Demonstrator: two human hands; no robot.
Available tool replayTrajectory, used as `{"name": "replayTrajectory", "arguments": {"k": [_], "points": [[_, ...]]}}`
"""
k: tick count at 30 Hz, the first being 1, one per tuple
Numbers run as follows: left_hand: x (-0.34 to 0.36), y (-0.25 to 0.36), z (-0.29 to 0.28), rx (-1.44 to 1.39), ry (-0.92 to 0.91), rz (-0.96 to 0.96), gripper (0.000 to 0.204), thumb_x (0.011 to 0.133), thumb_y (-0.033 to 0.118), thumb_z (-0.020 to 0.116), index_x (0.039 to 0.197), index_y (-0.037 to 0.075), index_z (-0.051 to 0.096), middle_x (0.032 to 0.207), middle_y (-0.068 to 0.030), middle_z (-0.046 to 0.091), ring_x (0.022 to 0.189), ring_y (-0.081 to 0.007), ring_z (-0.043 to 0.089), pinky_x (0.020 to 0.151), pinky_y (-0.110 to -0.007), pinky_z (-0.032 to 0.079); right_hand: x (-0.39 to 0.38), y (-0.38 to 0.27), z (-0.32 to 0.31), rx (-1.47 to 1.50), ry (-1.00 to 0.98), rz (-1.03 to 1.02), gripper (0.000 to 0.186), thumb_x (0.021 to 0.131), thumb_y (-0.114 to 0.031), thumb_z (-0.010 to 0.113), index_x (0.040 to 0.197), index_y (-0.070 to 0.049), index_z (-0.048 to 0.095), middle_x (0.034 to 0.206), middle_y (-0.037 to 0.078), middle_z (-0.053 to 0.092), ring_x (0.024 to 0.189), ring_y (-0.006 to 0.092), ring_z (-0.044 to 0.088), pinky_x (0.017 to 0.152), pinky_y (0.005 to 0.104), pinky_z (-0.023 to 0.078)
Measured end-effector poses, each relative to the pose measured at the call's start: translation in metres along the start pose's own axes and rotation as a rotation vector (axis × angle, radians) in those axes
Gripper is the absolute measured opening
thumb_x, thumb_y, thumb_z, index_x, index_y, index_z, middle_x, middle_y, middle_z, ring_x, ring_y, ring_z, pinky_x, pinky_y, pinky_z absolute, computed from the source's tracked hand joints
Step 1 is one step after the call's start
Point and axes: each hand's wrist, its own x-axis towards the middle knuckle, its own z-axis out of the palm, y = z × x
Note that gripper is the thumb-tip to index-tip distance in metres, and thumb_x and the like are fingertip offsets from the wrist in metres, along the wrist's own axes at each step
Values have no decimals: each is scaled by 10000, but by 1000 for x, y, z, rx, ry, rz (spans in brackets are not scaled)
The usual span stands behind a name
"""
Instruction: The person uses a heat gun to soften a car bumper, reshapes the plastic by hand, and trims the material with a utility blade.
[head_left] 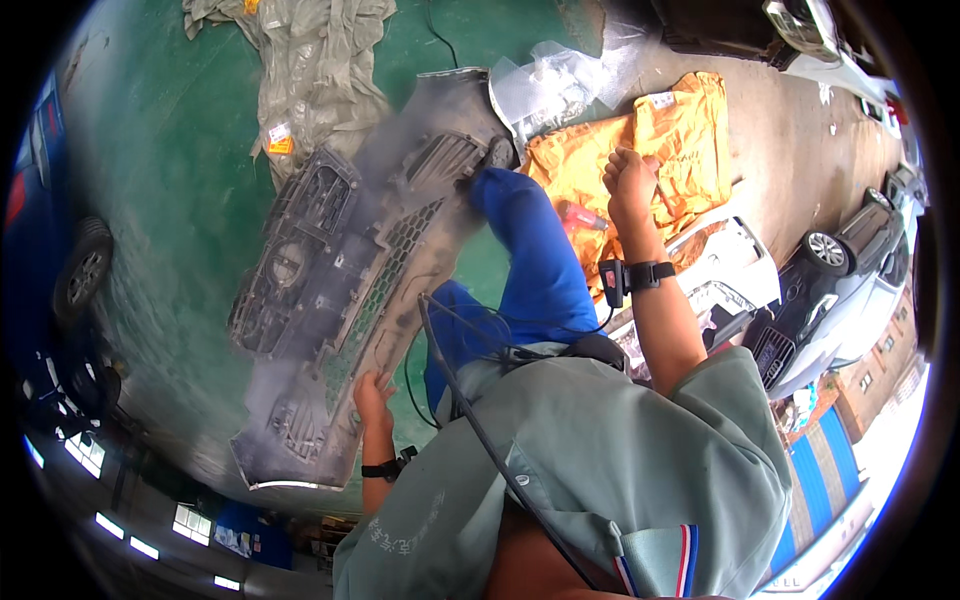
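A large dusty car bumper [410, 260] with grilles and honeycomb mesh lies diagonally in front of me, inner side up. The fingers of my left hand [372, 398] close on its near edge at the lower end. My right hand [630, 188] is raised over crumpled orange sheeting [690, 130], fingers curled; whatever they may hold I cannot make out. A red object [583, 218] is on the sheeting near that hand. My blue-trousered leg [520, 230] extends beside the bumper's upper end.
Grey crumpled plastic [310, 70] and clear wrapping [550, 85] lie on the green floor [170, 150]. A white panel [740, 255] is at my right. A blue car [50, 250] stands left, a silver car [840, 310] right, and another vehicle [795, 40] at the upper right.
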Motion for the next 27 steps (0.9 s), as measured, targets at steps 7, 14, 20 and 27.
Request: {"name": "replayTrajectory", "arguments": {"k": [7, 14, 20, 27], "points": [[-14, -29, -52, -132, -5, 69, 368, 907, 250, 628, 1187, 12, 610, 1130, -101, 640, 1037, -274, 668, 773, -374, 511, -71, 22, 9, 31, -101, 53, 230, 954, -83, 524, 753, -111, 416, 642, -44, 403, 489, 63, 378, 416, 203, 253], [-18, -49, -97, -117, 81, 32, 423, 896, 262, 626, 1221, -6, 594, 1124, -120, 638, 1055, -269, 662, 788, -367, 510, -106, 45, -9, 10, -116, 80, 124, 934, -101, 536, 941, 5, 600, 735, 12, 547, 513, 77, 439, 429, 220, 312], [-16, -55, -79, -122, -132, 175, 433, 912, 258, 612, 1230, -35, 579, 1163, -134, 635, 1077, -269, 655, 781, -356, 516, -101, 32, -36, 15, -105, -4, 169, 932, -112, 546, 985, 31, 618, 782, 50, 601, 552, 93, 499, 457, 214, 356], [-20, -63, -126, -125, -102, 414, 418, 918, 239, 602, 1223, -46, 582, 1164, -146, 632, 1089, -285, 651, 762, -352, 528, -161, 44, -78, 179, -151, -65, 159, 947, -93, 526, 993, 41, 600, 754, 38, 581, 529, 94, 461, 454, 219, 342]]}}
